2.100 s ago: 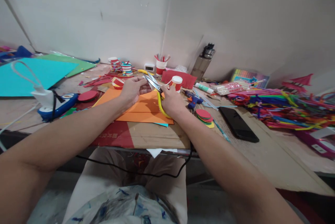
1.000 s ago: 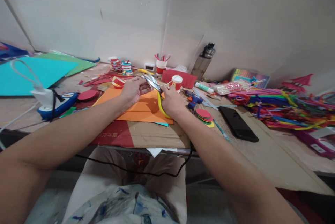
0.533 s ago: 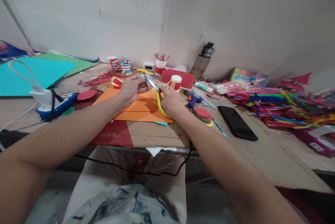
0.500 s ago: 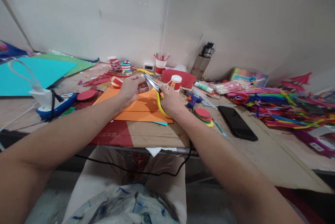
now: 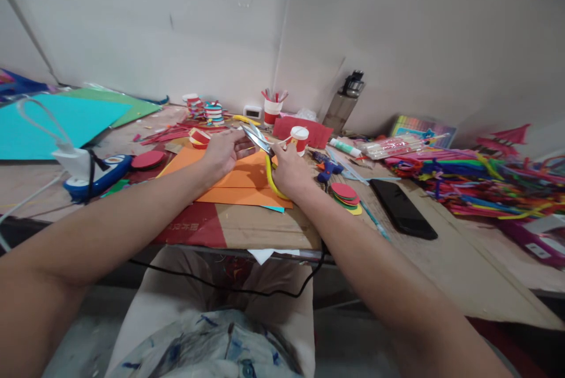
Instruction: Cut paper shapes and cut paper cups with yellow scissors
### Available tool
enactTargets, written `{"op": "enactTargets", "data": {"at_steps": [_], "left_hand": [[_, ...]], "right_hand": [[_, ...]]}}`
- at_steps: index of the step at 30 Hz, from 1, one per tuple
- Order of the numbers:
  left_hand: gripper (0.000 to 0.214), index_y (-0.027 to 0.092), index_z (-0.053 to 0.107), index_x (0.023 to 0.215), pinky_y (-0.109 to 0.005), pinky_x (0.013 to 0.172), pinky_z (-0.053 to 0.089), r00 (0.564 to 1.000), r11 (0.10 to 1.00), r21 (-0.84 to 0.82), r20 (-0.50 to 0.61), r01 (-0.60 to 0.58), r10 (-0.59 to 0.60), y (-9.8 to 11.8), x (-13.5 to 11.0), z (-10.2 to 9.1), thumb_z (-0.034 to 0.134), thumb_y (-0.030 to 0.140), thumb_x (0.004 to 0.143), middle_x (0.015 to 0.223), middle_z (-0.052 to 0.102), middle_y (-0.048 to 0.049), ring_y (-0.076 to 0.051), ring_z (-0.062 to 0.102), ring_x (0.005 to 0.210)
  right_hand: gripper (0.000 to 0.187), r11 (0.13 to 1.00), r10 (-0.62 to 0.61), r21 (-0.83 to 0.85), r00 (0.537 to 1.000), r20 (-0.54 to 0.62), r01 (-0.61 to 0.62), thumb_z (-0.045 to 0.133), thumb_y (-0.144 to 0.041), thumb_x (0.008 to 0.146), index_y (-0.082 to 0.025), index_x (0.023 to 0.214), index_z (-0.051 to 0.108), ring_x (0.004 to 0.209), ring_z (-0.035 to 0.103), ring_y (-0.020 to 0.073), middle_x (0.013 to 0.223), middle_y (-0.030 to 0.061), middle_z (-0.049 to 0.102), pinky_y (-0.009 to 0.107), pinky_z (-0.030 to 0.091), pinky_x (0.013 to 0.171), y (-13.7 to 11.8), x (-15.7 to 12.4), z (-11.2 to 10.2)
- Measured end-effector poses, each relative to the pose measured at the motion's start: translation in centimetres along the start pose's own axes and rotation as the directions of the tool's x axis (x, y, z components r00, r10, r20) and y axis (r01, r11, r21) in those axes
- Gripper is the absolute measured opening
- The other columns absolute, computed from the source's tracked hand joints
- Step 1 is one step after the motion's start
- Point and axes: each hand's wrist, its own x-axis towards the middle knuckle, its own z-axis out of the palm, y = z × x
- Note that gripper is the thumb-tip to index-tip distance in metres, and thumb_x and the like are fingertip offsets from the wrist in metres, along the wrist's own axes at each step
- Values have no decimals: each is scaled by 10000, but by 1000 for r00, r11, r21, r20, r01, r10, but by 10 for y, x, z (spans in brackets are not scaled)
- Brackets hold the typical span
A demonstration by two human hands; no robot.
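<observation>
My right hand grips a pair of scissors by its yellow handles. The metal blades point up and left, spread apart. Close beside the blades is my left hand, fingers curled and pinching; whatever lies between them is too small to make out. Both hands are above orange paper sheets, which rest on a cardboard piece. A thin pale strip shows just above my right hand, in front of a red and white paper cup.
At right lie a black phone, stacked coloured discs, a blue glue gun and bundled pipe cleaners. A bottle stands behind. Leftward are a blue power strip, a red disc and turquoise paper.
The scissor blades have spread wider apart. A small white piece seen at my left fingertips no longer shows. Both hands stay in nearly the same place, and the view has shifted slightly.
</observation>
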Motion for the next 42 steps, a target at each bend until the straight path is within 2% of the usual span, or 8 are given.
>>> {"op": "enactTargets", "data": {"at_steps": [4,13,28,33,35,42], "left_hand": [[23,114,614,789,-370,822,558,999,1000,16,36,-6,6,-2,-1,-1,601,120,770,779,700,-72,-152,669,722],[47,112,624,809,-372,831,555,1000,999,35,0,-1,1,4,-5,3,601,108,768,798,703,-80,-159,673,752],[82,109,636,788,-323,770,560,997,991,109,38,-72,68,4,-2,-2,634,182,750,801,704,-98,-159,676,726],[41,130,620,753,-292,718,563,994,998,18,-94,-54,56,4,1,0,620,170,743,734,685,-66,-139,652,655],[30,130,618,753,-294,725,566,993,999,2,-112,-44,44,4,2,0,620,155,738,730,684,-64,-139,651,656],[77,113,624,797,-334,768,571,999,998,55,7,-38,38,-1,-2,1,640,163,740,809,708,-92,-167,680,737]], "right_hand": [[354,1000,13,-13,1000,-8,-13,460,-281,904,-217,1250,499,943,607,249,1224,151,482,347,479,760,0,0,-1],[368,999,9,-33,1000,9,-8,407,-252,915,-237,1273,486,906,624,262,1204,146,503,384,491,756,0,1,-3],[418,999,3,-33,999,39,-2,361,-225,904,-228,1310,459,938,608,287,1175,155,534,394,502,721,-3,0,-7],[402,1000,8,-19,997,72,-6,368,-224,896,-232,1283,479,928,612,283,1109,143,561,388,496,736,-5,0,-7],[389,1000,19,-18,996,92,-17,380,-240,898,-237,1272,487,919,614,283,1084,136,564,388,494,740,-6,0,-6],[367,1000,22,-22,999,31,-22,413,-300,911,-235,1265,486,952,609,273,1197,148,505,368,493,744,-3,-1,-3]]}}
